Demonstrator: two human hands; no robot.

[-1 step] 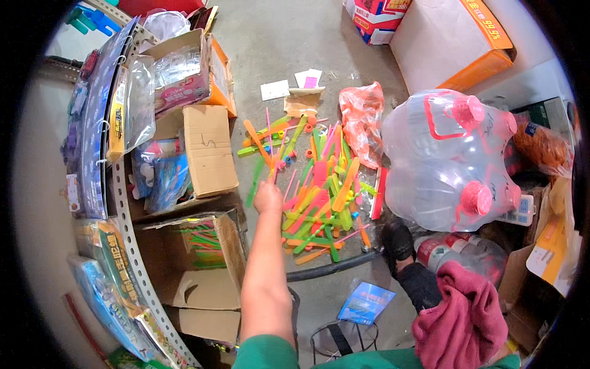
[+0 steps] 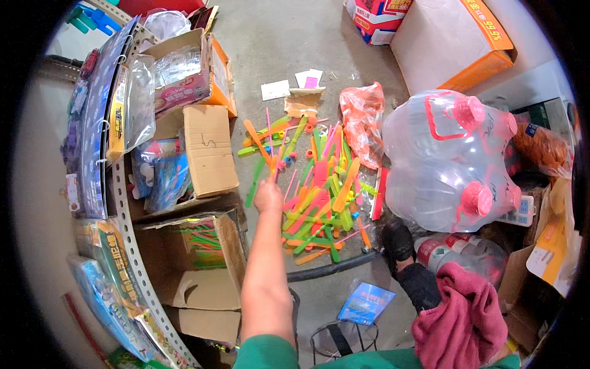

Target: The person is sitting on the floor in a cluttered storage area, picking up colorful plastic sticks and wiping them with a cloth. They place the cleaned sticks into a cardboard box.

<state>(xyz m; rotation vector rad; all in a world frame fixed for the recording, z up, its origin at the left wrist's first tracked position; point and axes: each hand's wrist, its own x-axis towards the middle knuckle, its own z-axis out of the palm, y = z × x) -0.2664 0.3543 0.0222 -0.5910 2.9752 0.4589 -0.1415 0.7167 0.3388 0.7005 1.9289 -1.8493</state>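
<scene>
My left hand (image 2: 268, 197) reaches down over the floor with its fingers closed. A green plastic propeller blade (image 2: 254, 182), slightly smeared, sticks out beside the fingers; the exact grip on it is hidden behind the hand. Just right of the hand spreads a heap of plastic propeller blades and thin sticks (image 2: 319, 206) in green, orange, pink and yellow. Small round coloured caps (image 2: 309, 154) lie among the blades at the heap's far side. My right hand does not show. A dark pink cloth (image 2: 461, 313) is bunched at the lower right, near my bent leg.
Cardboard boxes (image 2: 211, 150) and a perforated metal rack (image 2: 123, 203) stand on the left. An orange plastic bag (image 2: 361, 123) and shrink-wrapped large bottles (image 2: 442, 160) are right of the heap. A black shoe (image 2: 398, 240) and a blue packet (image 2: 367, 302) are nearer me.
</scene>
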